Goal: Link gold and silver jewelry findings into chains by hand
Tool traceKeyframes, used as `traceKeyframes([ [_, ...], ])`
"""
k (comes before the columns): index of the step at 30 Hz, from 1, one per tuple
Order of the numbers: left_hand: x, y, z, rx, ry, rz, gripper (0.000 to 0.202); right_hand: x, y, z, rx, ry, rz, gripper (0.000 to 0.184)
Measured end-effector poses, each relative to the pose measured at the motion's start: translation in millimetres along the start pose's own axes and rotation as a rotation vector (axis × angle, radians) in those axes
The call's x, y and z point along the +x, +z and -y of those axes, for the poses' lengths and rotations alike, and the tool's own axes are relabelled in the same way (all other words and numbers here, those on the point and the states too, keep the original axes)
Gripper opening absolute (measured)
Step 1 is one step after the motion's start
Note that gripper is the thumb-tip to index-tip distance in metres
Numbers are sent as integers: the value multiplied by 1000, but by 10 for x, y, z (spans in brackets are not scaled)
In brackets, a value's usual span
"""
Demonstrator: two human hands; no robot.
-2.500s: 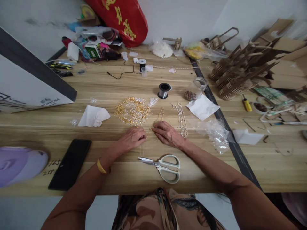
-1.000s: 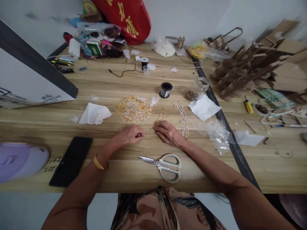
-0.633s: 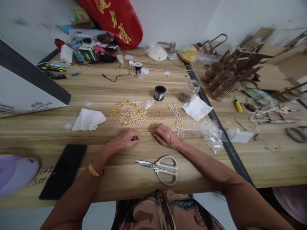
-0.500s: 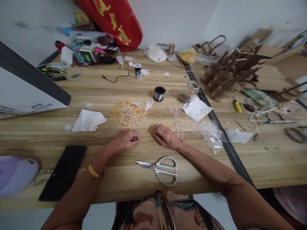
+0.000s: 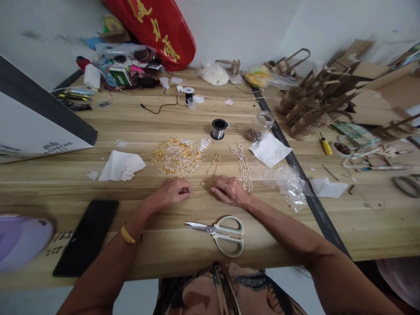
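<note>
My left hand [image 5: 173,191] rests on the table with its fingers pinched together, and a faint thin wire [image 5: 190,213] trails from its fingertips. My right hand [image 5: 229,190] lies to its right, fingers curled and closed, at the lower end of a gold beaded chain [image 5: 211,166]. What sits between the right fingertips is too small to make out. Just beyond my left hand is a tangled heap of gold and silver beaded chains [image 5: 177,158]. Silver beaded strands [image 5: 244,168] lie beside my right hand. Scissors [image 5: 216,234] with pale handles lie nearer me, blades apart.
A wire spool [image 5: 218,129], a glass jar [image 5: 260,126] of beads and white papers [image 5: 271,150] stand beyond my hands. A black phone [image 5: 87,238] lies left. Plastic bags [image 5: 290,188] are right, small woven baskets [image 5: 311,105] farther back. A dark strip [image 5: 323,223] crosses the table.
My right hand has drawn slightly right and away from the gold beaded chain, uncovering more of it. My left hand stays in place, still pinched.
</note>
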State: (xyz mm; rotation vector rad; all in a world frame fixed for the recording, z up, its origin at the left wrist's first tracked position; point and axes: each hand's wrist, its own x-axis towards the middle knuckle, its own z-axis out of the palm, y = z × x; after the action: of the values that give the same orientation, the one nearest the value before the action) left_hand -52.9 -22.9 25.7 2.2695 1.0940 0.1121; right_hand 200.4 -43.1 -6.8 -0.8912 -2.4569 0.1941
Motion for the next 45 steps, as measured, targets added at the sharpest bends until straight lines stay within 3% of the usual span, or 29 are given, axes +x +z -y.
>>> traceKeyframes([
  [18,-2,-22,-20,-10,-8,6,17,3,19,0,47,45,70,28],
  [23,-7,-28,-27,-18,-6,5,18,63,-125,61,104,-48,217,15],
  [27,-8,-8,9,-32,11,-2,20,116,-303,132,119,-25,331,9],
  [38,-15,-31,-20,-26,-5,4,17,110,-316,399,-214,-51,424,12],
  [45,-18,-16,-6,-31,-11,0,17,130,-273,478,-238,-141,410,10],
])
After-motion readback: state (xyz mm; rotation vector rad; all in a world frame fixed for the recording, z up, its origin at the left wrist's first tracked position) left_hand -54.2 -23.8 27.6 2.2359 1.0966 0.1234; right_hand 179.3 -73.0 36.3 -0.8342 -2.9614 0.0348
